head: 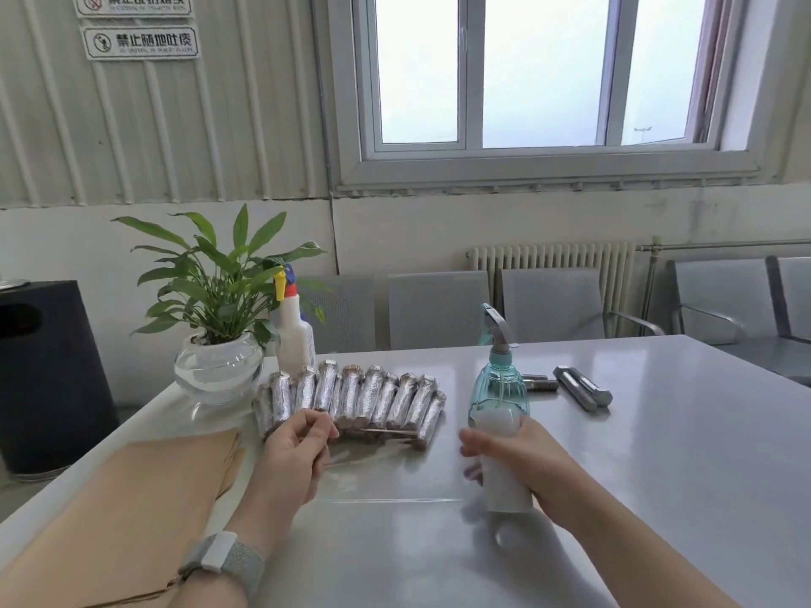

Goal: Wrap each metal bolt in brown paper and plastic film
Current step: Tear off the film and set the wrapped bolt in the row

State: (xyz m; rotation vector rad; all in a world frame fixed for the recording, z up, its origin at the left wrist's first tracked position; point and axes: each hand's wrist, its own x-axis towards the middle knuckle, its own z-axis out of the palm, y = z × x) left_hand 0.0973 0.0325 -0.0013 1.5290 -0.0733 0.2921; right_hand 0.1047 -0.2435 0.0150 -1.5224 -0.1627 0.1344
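The grey surface [636,454] runs out of view at the near and right edges. Brown paper [145,498], a stack of sheets at near left, is partly hidden under the left forearm; its count is unclear. A clear sheet of plastic film [395,480] lies stretched between the hands, hard to make out. Roughly ten wrapped bolts [351,399] lie in a row beyond it, some overlapping. Two bare bolts [581,392] lie far right, a third [540,383] half hidden behind the blue spray bottle [498,392]. The right hand [522,458] has its grip round the white film roll [502,462]; the left hand [294,454] pinches the film's edge. Two wall signs [140,40] carry Chinese text, too blurred to read
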